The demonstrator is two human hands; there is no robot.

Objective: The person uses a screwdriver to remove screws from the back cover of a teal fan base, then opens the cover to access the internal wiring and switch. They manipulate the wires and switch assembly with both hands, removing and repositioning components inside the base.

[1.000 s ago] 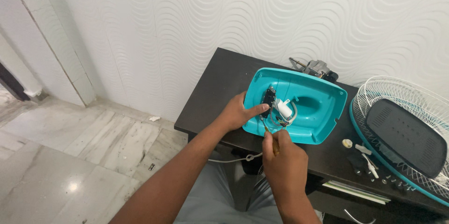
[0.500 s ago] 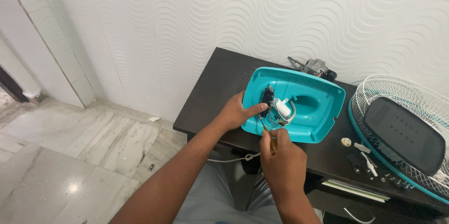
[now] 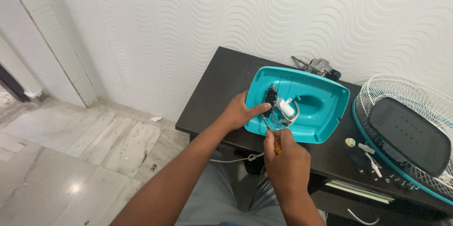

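Observation:
A turquoise plastic fan base shell [image 3: 317, 104] lies open side up on the dark table [image 3: 222, 89]. Inside it sit a black switch block [image 3: 270, 97], a white capacitor [image 3: 286, 107] and thin wires. My left hand [image 3: 238, 112] grips the shell's near left rim, its forefinger pressed against the switch block. My right hand [image 3: 285, 157] is closed around a screwdriver with a yellow handle [image 3: 277, 144], its tip pointing into the shell just below the switch block.
A white wire fan guard with a dark panel [image 3: 408, 131] lies at the table's right. A grey fan motor [image 3: 321, 68] sits behind the shell. Small screws and white parts [image 3: 365, 153] are scattered nearby. A white cord [image 3: 236, 159] hangs below the table edge. Marble floor lies left.
Both hands stay at the shell with almost no movement. The view has shifted slightly.

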